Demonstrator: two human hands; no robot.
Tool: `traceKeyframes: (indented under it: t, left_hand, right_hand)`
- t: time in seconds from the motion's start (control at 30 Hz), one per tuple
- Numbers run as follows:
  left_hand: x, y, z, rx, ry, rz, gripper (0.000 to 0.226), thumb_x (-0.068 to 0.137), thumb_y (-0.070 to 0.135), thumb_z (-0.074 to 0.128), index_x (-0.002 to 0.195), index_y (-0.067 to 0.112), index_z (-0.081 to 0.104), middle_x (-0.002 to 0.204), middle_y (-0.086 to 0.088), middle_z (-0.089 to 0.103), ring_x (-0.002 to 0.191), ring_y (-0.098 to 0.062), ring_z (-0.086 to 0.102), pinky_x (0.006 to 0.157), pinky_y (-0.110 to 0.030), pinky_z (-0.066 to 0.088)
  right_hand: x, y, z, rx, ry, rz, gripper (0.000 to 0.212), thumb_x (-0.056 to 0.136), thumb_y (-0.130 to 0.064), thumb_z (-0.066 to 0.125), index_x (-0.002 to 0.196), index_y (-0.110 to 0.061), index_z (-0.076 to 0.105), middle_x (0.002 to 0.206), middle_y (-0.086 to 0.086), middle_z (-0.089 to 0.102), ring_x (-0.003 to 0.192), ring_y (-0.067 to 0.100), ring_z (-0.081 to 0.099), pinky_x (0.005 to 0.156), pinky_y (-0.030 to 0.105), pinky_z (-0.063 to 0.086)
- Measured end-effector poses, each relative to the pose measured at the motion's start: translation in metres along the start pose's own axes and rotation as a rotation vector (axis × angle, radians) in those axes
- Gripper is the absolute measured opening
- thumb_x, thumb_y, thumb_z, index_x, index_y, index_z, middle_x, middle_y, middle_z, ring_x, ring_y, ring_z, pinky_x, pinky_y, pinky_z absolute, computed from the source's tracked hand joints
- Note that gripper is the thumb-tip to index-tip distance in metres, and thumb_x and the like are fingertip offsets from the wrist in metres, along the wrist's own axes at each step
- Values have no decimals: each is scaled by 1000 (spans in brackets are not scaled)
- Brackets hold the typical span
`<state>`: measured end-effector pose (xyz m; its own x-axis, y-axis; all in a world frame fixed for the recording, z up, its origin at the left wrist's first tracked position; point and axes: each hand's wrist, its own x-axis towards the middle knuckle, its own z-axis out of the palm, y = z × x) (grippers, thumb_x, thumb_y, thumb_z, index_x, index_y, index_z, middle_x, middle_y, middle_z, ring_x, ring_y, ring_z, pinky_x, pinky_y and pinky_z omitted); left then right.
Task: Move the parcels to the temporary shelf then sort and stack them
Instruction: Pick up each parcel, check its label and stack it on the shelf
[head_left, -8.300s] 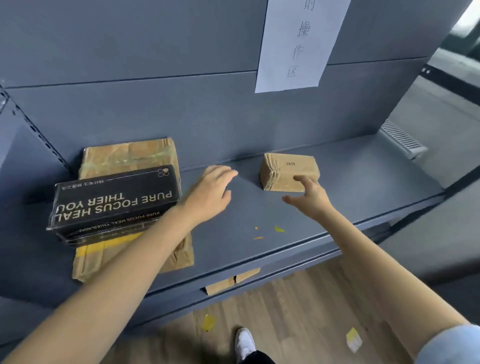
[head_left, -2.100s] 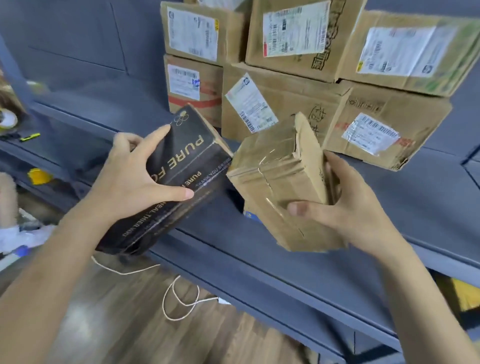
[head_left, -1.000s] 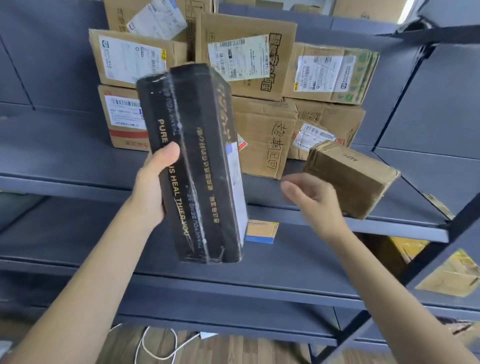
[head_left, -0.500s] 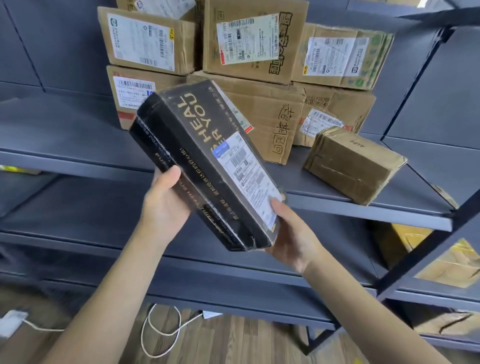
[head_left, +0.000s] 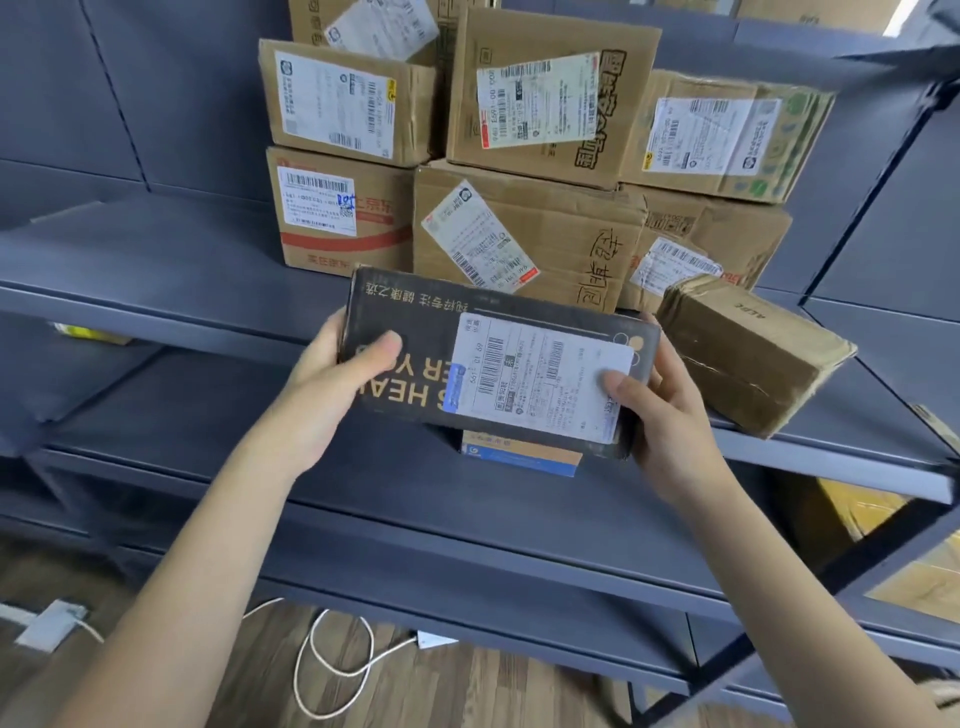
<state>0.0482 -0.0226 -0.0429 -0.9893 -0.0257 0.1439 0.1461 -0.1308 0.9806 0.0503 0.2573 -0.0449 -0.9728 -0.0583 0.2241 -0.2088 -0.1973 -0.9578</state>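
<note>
I hold a long black box (head_left: 415, 332) with gold lettering and a white shipping label level in front of the grey shelf (head_left: 156, 270). My left hand (head_left: 337, 384) grips its left end, thumb on top. My right hand (head_left: 660, 400) grips its right end, thumb on the label. A small brown taped parcel (head_left: 748, 353) lies tilted on the shelf just right of the box. Behind them stands a stack of several labelled cardboard parcels (head_left: 524, 104).
On the lower shelf board (head_left: 363, 509), a small blue and tan box (head_left: 519, 457) peeks out under the black box. More cartons (head_left: 883, 545) show at the lower right. A white cable (head_left: 332, 665) loops on the wooden floor. A dark shelf post (head_left: 852, 551) slants at the right.
The black box has turned from tilted to level, label up, and moved toward the shelf edge. Both hands now grip its ends. The small brown parcel stays where my right hand left it.
</note>
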Motion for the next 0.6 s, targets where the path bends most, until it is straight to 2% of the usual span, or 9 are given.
traceKeyframes:
  t: [0.13,0.27,0.37,0.47,0.6]
  left_hand:
    - [7,2,10,80,-13,53,41,88,21,59,127,27,49,111,14,67,100,1,62,98,-24,41]
    - [12,7,15,64,-43,106,43,86,24,58,128,26,48,106,18,68,98,4,62,86,-15,44]
    - [16,16,17,85,-38,146,49,78,31,62,126,27,50,107,17,67,99,3,62,83,-12,45]
    - [27,33,17,130,-30,189,43,79,31,64,121,28,53,110,15,66,103,-1,62,89,-19,45]
    - [58,64,20,184,-12,279,28,80,32,69,105,33,57,106,12,67,106,-10,62,98,-35,46]
  right_hand:
    - [8,-4,2,-58,23,-50,43,94,-6,51,135,-18,46,128,6,62,117,26,59,100,59,43]
    - [11,-7,3,-88,54,-76,33,97,-7,48,127,-20,52,125,4,63,117,23,59,102,57,42]
    - [13,-13,2,-114,72,-150,33,93,-12,52,125,-18,52,123,3,64,118,24,58,103,55,42]
    - [19,-27,4,-128,94,-264,42,90,-12,52,131,-9,48,119,1,64,116,21,58,102,49,44]
    - [40,-56,8,-183,126,-427,43,93,-5,49,134,0,43,113,-3,63,107,11,59,91,29,48]
